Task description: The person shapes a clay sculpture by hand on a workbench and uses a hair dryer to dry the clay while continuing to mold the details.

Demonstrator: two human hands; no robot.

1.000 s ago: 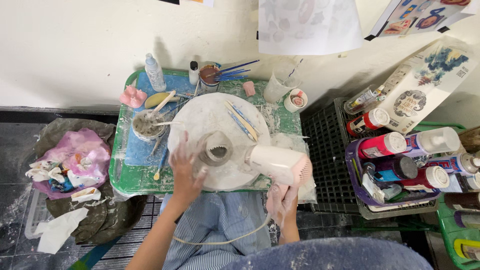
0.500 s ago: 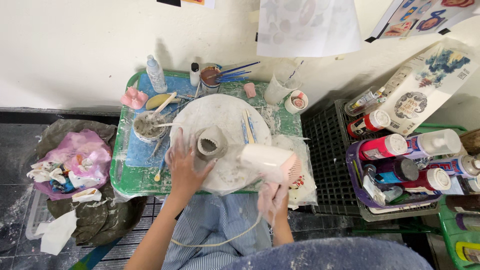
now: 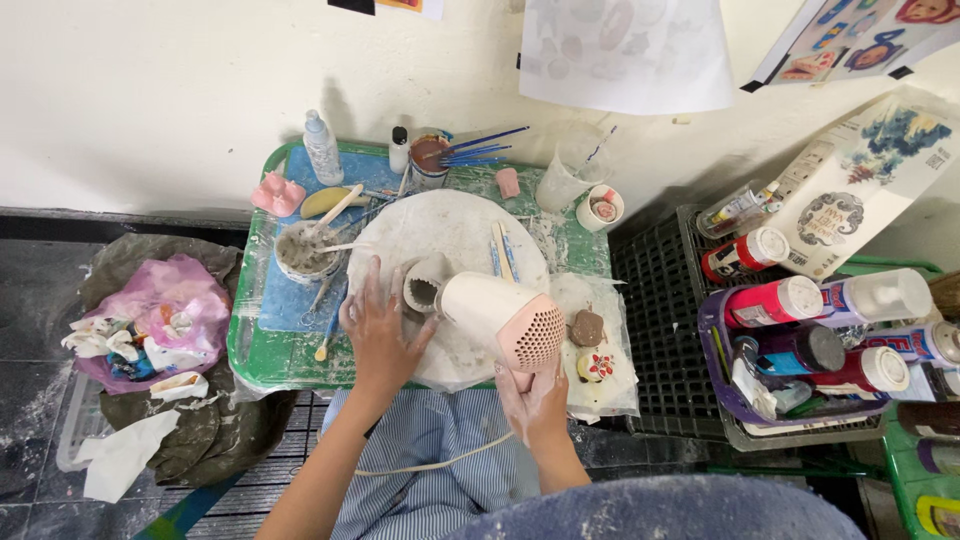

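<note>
A small grey clay cup (image 3: 424, 283) lies tilted on a round white board (image 3: 455, 230) on a green tray table (image 3: 250, 350). My left hand (image 3: 378, 327) rests flat on the board, fingers spread, touching the cup's left side. My right hand (image 3: 535, 395) grips the handle of a pale pink hair dryer (image 3: 497, 314), whose nozzle points at the cup's mouth from the right. A white cord runs from the dryer across my striped lap.
A bowl of grey slip with tools (image 3: 303, 250), brushes (image 3: 480, 147), a plastic bottle (image 3: 322, 147) and small pots crowd the tray's back. A purple basket of paint bottles (image 3: 800, 345) stands right. A bag of waste (image 3: 150, 320) lies on the floor left.
The dryer has swung closer to the cup, its nozzle now right at the opening. My left hand has stayed on the board beside the cup.
</note>
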